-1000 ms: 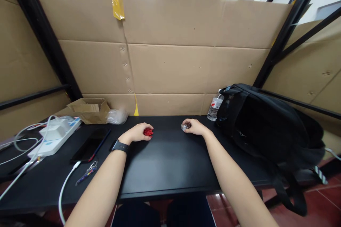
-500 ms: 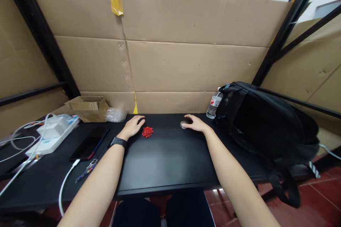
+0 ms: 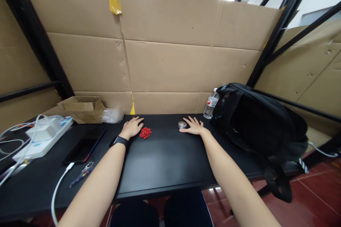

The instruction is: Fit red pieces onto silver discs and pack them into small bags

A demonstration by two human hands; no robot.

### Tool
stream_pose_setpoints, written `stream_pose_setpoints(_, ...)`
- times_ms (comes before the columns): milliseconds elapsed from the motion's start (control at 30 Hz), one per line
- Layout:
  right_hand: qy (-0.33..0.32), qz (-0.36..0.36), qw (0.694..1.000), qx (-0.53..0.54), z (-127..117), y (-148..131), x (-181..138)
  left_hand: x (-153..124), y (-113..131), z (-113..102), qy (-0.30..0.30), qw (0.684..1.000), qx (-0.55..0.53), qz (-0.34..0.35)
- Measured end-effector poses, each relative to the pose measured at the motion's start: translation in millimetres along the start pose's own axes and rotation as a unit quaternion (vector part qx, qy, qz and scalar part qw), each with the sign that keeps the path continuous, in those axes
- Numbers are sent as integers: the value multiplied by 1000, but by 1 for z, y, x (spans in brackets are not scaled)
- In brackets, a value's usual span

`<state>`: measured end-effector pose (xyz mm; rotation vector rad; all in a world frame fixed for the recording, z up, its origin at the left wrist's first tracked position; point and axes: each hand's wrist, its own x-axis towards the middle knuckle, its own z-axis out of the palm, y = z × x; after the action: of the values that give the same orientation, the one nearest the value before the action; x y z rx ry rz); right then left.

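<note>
On the black table [image 3: 165, 163], a small pile of red pieces [image 3: 145, 133], too small to name, lies just right of my left hand [image 3: 131, 127]. That hand rests palm down with its fingers apart and holds nothing; a dark watch [image 3: 119, 141] is on the wrist. Farther right sits a small round clear container [image 3: 182, 125]. My right hand [image 3: 194, 126] lies beside it, fingers spread, thumb in front of it and fingers behind. Whether the hand touches the container I cannot tell.
A black backpack [image 3: 261, 124] and a water bottle [image 3: 211, 104] stand at the right. Along the left are a cardboard box [image 3: 84, 110], crumpled clear plastic [image 3: 112, 115], a phone [image 3: 84, 146], a keychain [image 3: 82, 174] and a white power strip [image 3: 44, 140]. Cardboard [image 3: 165, 67] walls the back.
My right hand has opened from around the round container, its fingers now spread wider. My left fingers have spread a little. The view has shifted slightly.
</note>
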<state>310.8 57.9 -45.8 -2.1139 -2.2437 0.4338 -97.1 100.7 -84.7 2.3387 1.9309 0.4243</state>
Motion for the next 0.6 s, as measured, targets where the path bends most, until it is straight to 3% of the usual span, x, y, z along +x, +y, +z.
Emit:
stream_pose_setpoints(300,59,2,998,-12,12,-8,-14,-16,-10,-6,-3,1000,-8,30)
stream_pose_setpoints(600,69,15,997,-7,19,-13,-37,-66,-10,-23,-67,997,-22,7)
